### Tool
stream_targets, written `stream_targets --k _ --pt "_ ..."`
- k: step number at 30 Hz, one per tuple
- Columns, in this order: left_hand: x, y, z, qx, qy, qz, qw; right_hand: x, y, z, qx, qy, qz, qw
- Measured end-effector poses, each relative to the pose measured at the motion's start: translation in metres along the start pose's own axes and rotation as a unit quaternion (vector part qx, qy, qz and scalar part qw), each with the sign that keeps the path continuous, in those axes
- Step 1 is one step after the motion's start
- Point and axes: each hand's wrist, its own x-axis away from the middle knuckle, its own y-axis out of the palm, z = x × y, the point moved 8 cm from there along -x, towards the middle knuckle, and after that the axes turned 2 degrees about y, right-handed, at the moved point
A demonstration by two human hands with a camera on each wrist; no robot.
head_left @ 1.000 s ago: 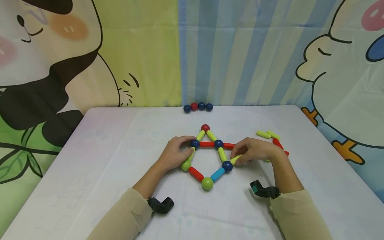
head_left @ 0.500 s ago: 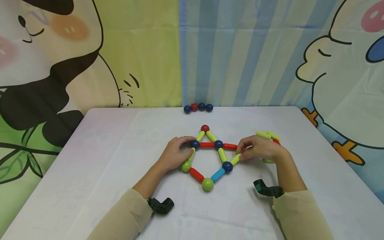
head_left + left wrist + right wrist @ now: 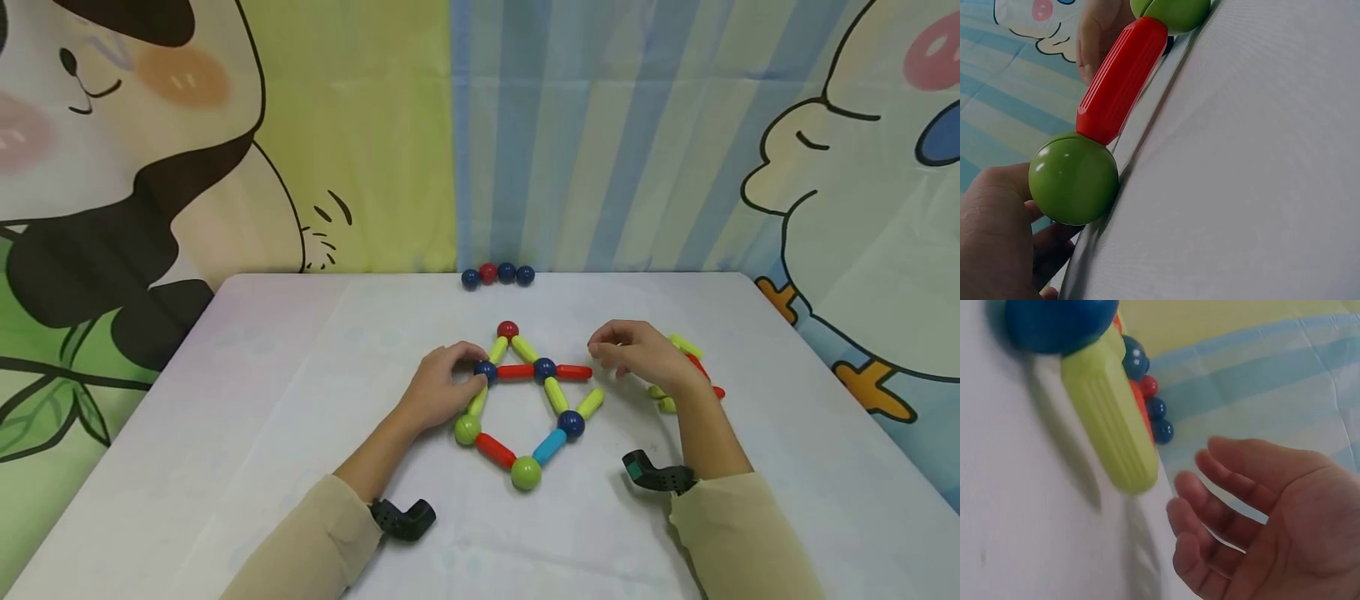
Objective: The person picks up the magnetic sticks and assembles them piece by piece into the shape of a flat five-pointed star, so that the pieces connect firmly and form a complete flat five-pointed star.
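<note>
On the white table lies a joined figure of balls and rods. My left hand (image 3: 444, 385) pinches its dark blue ball (image 3: 486, 372) between thumb and fingers. A green ball (image 3: 1074, 180) with a red rod (image 3: 1121, 81) shows close by in the left wrist view. My right hand (image 3: 637, 354), fingers loosely bent and holding nothing, hovers by the free end of a red rod (image 3: 574, 372). Below it, a yellow-green rod (image 3: 1110, 419) sticks out from another blue ball (image 3: 571, 425). A red ball (image 3: 507, 331) tops the figure.
Loose yellow-green rods (image 3: 686, 344) and red rods (image 3: 697, 364) lie right of the figure, partly behind the right forearm. Several blue and red balls (image 3: 506, 272) line the table's far edge. A printed cloth (image 3: 525, 150) hangs behind.
My right hand has let go of the yellow-green rod and moved up toward the red rod's free end. The left hand stays on the blue ball; the figure has turned slightly.
</note>
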Motion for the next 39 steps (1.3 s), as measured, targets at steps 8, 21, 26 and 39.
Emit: stream_targets --k 8,21,26,39 --pt "0.002 0.000 -0.003 0.002 -0.009 0.003 1.0000 -0.023 -0.005 -0.026 -0.030 0.030 0.086 0.995" --pt "0.001 0.000 -0.004 -0.009 -0.013 0.006 0.9999 -0.087 0.021 -0.051 -0.144 0.112 0.074 0.980" --pt "0.002 0.002 -0.004 -0.011 -0.011 0.007 0.9999 -0.101 0.026 -0.042 -0.157 0.139 0.099 0.973" --pt "0.002 -0.002 0.002 -0.021 0.011 0.016 0.9996 -0.136 0.027 -0.038 -0.090 0.111 0.153 0.978"
